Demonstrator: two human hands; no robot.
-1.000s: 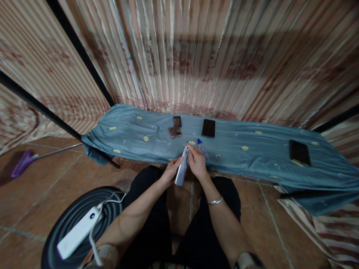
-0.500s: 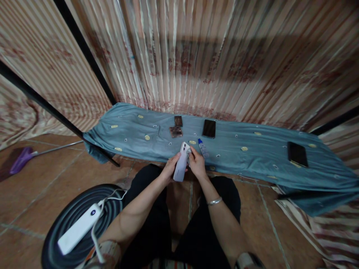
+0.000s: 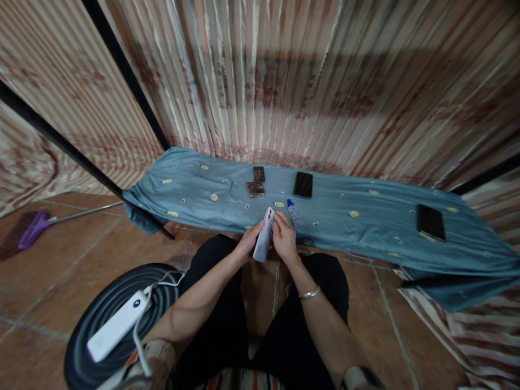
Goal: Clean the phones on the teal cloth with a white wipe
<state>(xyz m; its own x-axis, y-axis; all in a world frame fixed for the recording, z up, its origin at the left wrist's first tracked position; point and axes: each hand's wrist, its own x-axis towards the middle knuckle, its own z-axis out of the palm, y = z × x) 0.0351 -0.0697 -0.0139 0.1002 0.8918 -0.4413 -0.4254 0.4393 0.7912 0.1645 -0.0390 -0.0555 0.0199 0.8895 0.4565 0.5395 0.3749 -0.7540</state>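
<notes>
Containers first: one bottle with a blue cap [image 3: 294,213], lying on the tabletop [image 3: 333,214] just past the right hand [image 3: 285,238]. Cap on, pointing away from the person. Body is pale and see-through with markings; can't tell what's inside. Small dark case [image 3: 259,173] farther back, seen from above; contents too dark to read. A pixelated item [image 3: 255,189] sits right at its near edge, details masked.

Pale lilac phone [image 3: 264,238] is up in both hands, in front of the tabletop's near edge and above the gap between the knees. It's tilted, back face and camera lenses showing, lens end away from the person. Left hand [image 3: 248,242] has it gripped: thumb along the left edge, other fingers mostly hidden behind. Right fingers are curled in at the upper right edge, by the lens end. Can't tell if they pinch anything; gap there is too small to read.

Two dark phones lie flat on the cloth: one [image 3: 303,185] behind the bottle, the other [image 3: 431,222] well off to the right.

Floor, left side: white power bank [image 3: 117,326] on a black ribbed round [image 3: 109,290], cable attached.
</notes>
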